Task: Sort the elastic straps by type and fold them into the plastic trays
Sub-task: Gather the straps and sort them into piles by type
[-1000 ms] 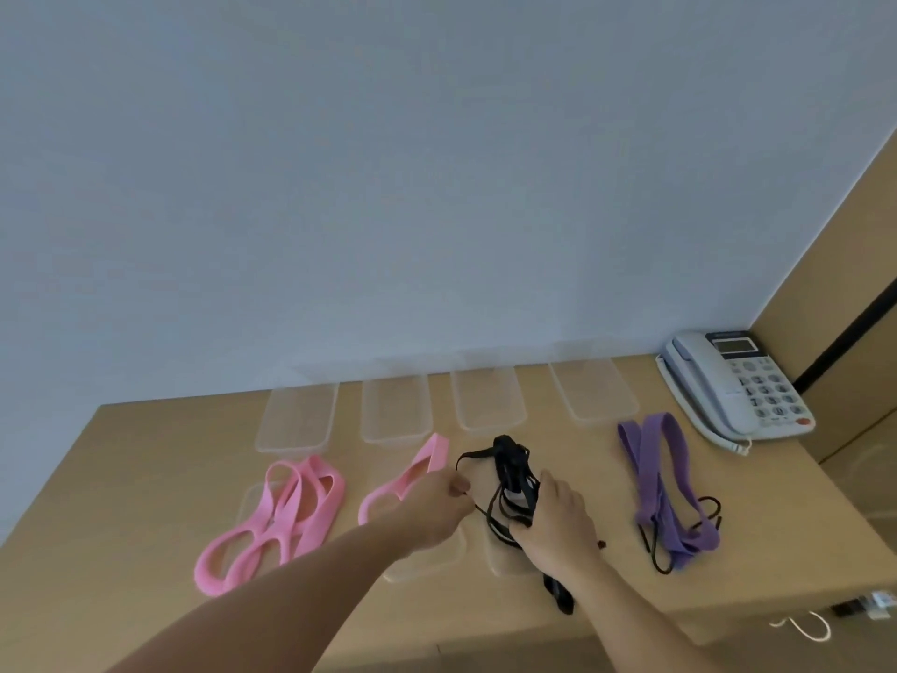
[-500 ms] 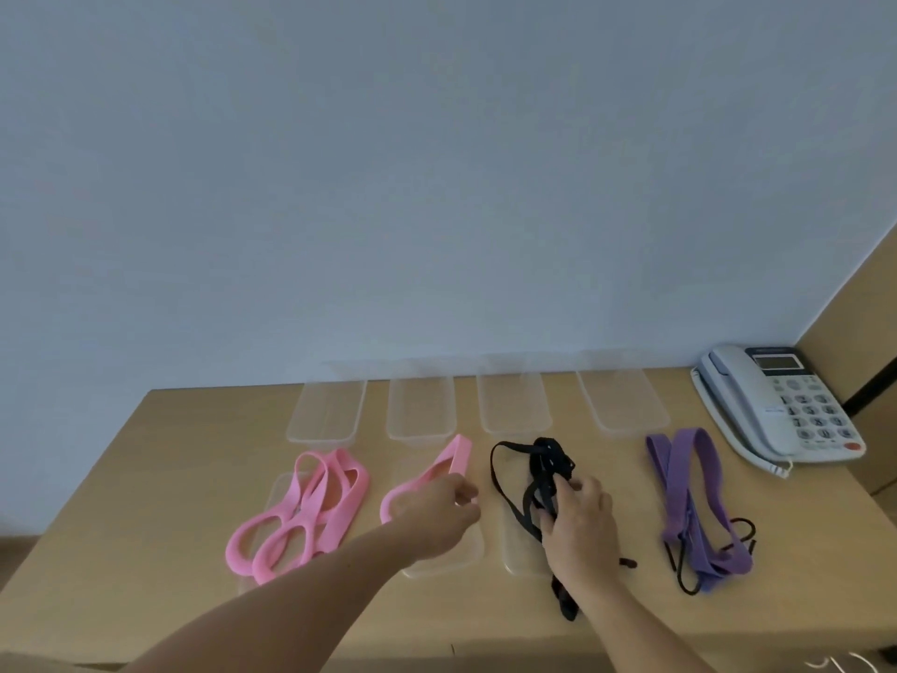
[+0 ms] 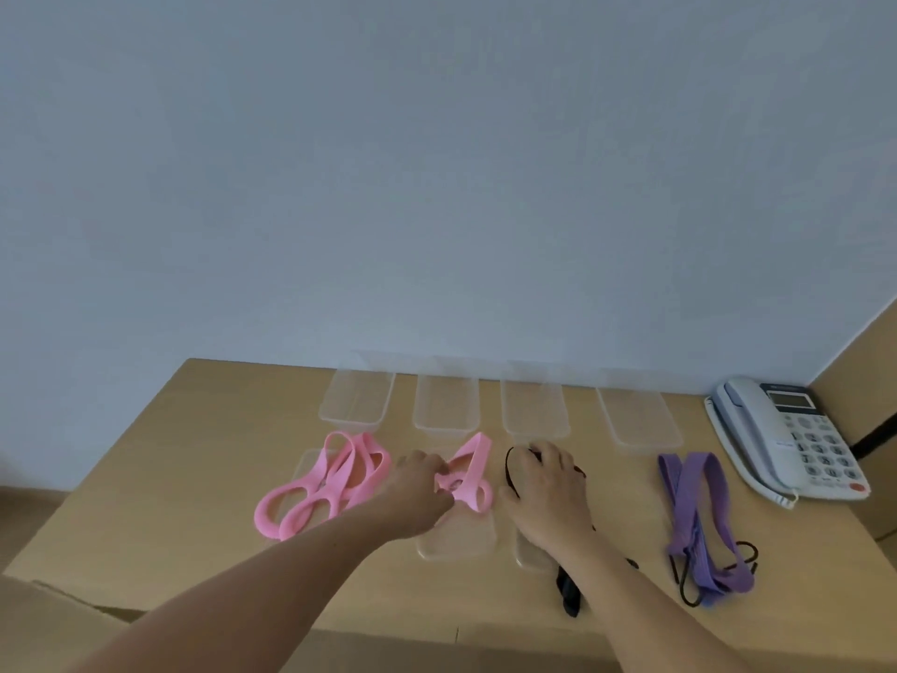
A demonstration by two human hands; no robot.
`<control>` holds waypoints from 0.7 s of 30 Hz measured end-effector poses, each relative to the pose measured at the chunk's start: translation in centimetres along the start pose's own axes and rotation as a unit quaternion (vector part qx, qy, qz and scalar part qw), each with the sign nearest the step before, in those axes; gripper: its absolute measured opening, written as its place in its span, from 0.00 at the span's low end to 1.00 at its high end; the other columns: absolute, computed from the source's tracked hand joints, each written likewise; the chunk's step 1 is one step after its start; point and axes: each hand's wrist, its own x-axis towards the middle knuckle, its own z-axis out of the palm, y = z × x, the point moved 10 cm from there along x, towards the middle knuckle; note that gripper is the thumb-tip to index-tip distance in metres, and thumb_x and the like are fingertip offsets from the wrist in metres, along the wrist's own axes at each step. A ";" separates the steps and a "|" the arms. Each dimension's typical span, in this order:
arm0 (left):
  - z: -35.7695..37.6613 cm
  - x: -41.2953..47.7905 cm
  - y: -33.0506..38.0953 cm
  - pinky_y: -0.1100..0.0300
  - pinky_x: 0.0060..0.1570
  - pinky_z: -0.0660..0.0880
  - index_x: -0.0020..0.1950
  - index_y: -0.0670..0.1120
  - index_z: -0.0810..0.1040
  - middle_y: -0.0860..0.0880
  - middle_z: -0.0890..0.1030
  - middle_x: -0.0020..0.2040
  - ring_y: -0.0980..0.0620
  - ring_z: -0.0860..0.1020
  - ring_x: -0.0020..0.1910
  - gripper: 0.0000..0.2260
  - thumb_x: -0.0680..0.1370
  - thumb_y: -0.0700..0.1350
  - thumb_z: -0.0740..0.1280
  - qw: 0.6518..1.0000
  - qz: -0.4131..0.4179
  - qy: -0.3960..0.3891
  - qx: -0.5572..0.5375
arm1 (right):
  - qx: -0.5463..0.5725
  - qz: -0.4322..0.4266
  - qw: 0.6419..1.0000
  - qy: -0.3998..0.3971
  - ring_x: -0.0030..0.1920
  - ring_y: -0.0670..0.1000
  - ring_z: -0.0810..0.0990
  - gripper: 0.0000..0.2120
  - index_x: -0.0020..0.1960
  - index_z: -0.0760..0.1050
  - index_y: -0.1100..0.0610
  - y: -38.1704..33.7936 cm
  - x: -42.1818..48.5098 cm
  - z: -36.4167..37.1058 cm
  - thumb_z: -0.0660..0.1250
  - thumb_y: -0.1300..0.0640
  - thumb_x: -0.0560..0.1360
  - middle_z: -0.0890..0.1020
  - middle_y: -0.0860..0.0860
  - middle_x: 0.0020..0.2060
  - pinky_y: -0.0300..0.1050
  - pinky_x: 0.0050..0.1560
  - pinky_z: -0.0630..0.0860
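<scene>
Pink strap (image 3: 470, 466) pinched in left hand (image 3: 418, 483).

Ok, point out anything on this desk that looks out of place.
A thin black cord lies tangled in the purple straps, mixing two types. The black strap trails off the tray toward the desk's front edge.
</scene>
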 end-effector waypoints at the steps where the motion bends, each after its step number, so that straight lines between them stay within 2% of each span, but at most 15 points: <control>1: -0.5 -0.5 -1.0 0.53 0.69 0.62 0.71 0.49 0.69 0.48 0.68 0.71 0.48 0.64 0.70 0.20 0.79 0.48 0.63 1.000 -0.002 0.001 0.013 | -0.001 -0.014 1.000 -0.021 0.70 0.55 0.64 0.24 0.69 0.67 0.52 -1.4 0.3 0.1 0.62 0.44 0.76 0.67 0.51 0.69 0.49 0.65 0.67; 3: -1.9 -1.8 -3.2 0.51 0.71 0.61 0.73 0.49 0.67 0.48 0.66 0.73 0.47 0.62 0.73 0.23 0.79 0.48 0.63 0.999 -0.009 0.009 0.030 | -0.001 -0.046 0.997 -0.058 0.72 0.54 0.61 0.27 0.73 0.64 0.52 -4.7 0.5 0.3 0.62 0.45 0.77 0.65 0.50 0.71 0.48 0.67 0.66; 6: -4.4 -4.4 -7.4 0.50 0.71 0.64 0.74 0.50 0.66 0.48 0.65 0.74 0.48 0.61 0.73 0.23 0.79 0.48 0.63 0.998 -0.030 0.040 0.027 | -0.014 -0.105 0.991 -0.078 0.71 0.54 0.61 0.25 0.73 0.64 0.51 -10.7 -0.1 0.4 0.62 0.46 0.77 0.64 0.50 0.71 0.48 0.67 0.66; 11: -8.3 -11.3 -17.6 0.55 0.69 0.64 0.73 0.50 0.68 0.49 0.67 0.72 0.48 0.64 0.71 0.22 0.79 0.48 0.63 0.988 -0.104 0.114 -0.018 | -0.016 -0.200 0.974 -0.102 0.72 0.55 0.61 0.27 0.75 0.62 0.52 -23.9 -2.8 2.4 0.62 0.46 0.78 0.64 0.51 0.72 0.48 0.69 0.64; 15: -9.9 -20.4 -28.4 0.53 0.70 0.63 0.74 0.48 0.66 0.48 0.66 0.73 0.47 0.62 0.72 0.23 0.79 0.48 0.61 0.970 -0.180 0.151 -0.061 | -0.011 -0.264 0.954 -0.144 0.73 0.54 0.58 0.27 0.75 0.62 0.51 -35.6 -7.5 5.9 0.61 0.46 0.78 0.63 0.51 0.73 0.50 0.71 0.63; 21: -9.2 -38.0 -44.7 0.52 0.69 0.63 0.75 0.48 0.66 0.45 0.66 0.73 0.44 0.62 0.72 0.24 0.79 0.49 0.62 0.918 -0.326 0.188 -0.122 | -0.043 -0.401 0.890 -0.211 0.73 0.54 0.57 0.27 0.74 0.63 0.52 -53.9 -19.0 12.9 0.60 0.45 0.78 0.63 0.51 0.72 0.51 0.70 0.65</control>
